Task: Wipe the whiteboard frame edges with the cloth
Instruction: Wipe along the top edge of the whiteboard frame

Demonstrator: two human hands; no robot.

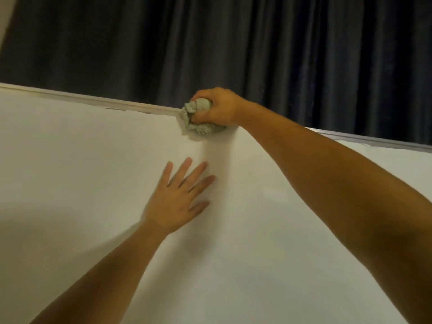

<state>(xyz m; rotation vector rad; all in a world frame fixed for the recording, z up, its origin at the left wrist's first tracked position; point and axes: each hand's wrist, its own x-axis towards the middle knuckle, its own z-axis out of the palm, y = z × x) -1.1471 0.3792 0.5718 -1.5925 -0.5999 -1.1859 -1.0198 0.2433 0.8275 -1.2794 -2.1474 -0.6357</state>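
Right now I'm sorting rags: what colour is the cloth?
Pale grey-green, seen in the head view: the cloth, bunched in the right hand.

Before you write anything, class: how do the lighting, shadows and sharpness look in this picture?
Head view: dim, warm light; a soft shadow falls on the whiteboard below the cloth gripped by the right hand; the left hand is slightly soft-edged; the frame edge bows from wide-angle distortion.

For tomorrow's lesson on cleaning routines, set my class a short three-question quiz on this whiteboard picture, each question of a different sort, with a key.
1. True or false: the left hand grips the cloth.
2. Which frame edge is being wiped: A top, B bottom, C side?
3. What hangs behind the whiteboard?

Key: 1 false, the right hand grips it while the left lies flat on the board; 2 A; 3 a dark curtain.
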